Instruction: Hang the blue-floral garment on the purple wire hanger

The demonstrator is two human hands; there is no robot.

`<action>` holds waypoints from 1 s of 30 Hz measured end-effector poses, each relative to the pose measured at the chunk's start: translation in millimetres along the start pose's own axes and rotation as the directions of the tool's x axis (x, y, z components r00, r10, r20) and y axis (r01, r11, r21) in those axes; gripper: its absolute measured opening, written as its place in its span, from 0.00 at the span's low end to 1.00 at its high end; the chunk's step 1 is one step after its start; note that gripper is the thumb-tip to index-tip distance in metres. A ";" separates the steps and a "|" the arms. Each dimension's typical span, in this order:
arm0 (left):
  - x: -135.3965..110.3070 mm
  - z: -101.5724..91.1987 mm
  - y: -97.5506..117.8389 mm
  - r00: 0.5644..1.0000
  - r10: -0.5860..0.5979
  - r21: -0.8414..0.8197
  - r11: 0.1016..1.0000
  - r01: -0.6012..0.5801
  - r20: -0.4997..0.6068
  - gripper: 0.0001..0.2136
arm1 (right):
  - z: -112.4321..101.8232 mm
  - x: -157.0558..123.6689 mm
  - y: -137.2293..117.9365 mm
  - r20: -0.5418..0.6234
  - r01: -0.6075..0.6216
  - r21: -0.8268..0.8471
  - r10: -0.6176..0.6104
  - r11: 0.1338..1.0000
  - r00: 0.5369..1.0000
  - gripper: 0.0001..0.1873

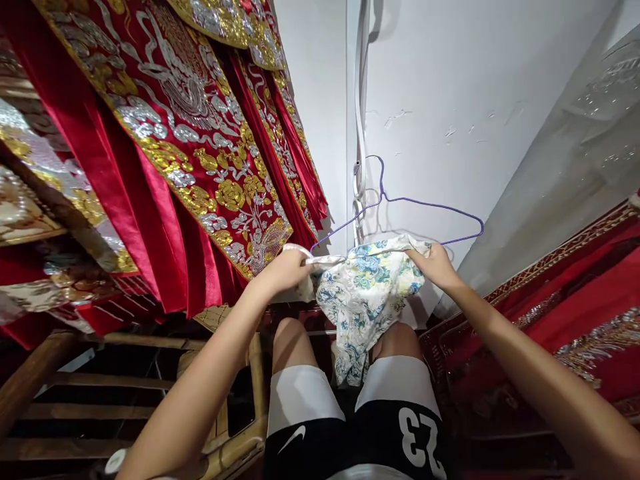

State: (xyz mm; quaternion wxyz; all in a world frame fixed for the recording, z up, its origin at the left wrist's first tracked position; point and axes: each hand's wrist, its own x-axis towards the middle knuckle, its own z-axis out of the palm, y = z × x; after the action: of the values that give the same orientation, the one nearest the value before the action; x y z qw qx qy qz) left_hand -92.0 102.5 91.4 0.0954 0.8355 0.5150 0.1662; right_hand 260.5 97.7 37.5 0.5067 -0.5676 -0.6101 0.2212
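A white garment with blue, green and yellow flowers [370, 287] hangs bunched between my hands, its lower end dangling between my knees. My left hand [290, 269] is closed on the cloth's left upper edge. At the right upper edge, my right hand [436, 264] pinches the fabric. Behind the garment is a purple wire hanger [425, 201], its hook by a white strap on the wall. The hanger's left end passes behind the cloth near my left hand, and its lower bar is mostly hidden. Whether the garment is on the hanger I cannot tell.
Red costumes with gold and silver sequins [200, 133] hang at the left. A white strap [359, 100] runs down the pale wall [450, 80]. Below left stands a bamboo chair [110, 380]. Clear plastic sheeting [590, 127] and red embroidered cloth [610, 287] are at the right.
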 end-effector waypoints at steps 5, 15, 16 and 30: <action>7.2 0.7 -6.9 0.996 -0.042 0.015 0.999 0.041 0.080 0.12 | -0.4 -6.3 -5.3 0.035 0.041 0.004 -0.041 0.999 0.999 0.18; 27.5 -6.3 31.6 0.895 0.335 0.006 0.937 -0.349 -0.294 0.06 | 17.1 -22.8 -10.9 0.153 -0.071 0.123 0.052 0.990 0.987 0.16; 28.6 -3.8 32.7 0.884 0.338 0.014 0.936 -0.353 -0.323 0.08 | 15.4 -24.1 -12.3 0.147 -0.043 0.108 0.027 0.993 0.989 0.16; 24.6 -7.6 21.4 0.853 0.219 0.038 0.973 -0.229 -0.475 0.15 | -81.9 -10.1 -37.4 -0.057 0.054 -0.194 -0.066 0.980 0.996 0.18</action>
State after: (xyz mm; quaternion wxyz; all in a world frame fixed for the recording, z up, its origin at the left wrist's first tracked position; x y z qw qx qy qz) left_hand -67.0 114.7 109.9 -0.0457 0.8223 0.4202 0.3810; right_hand 312.6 53.8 97.2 0.4750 -0.6018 -0.6292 0.1278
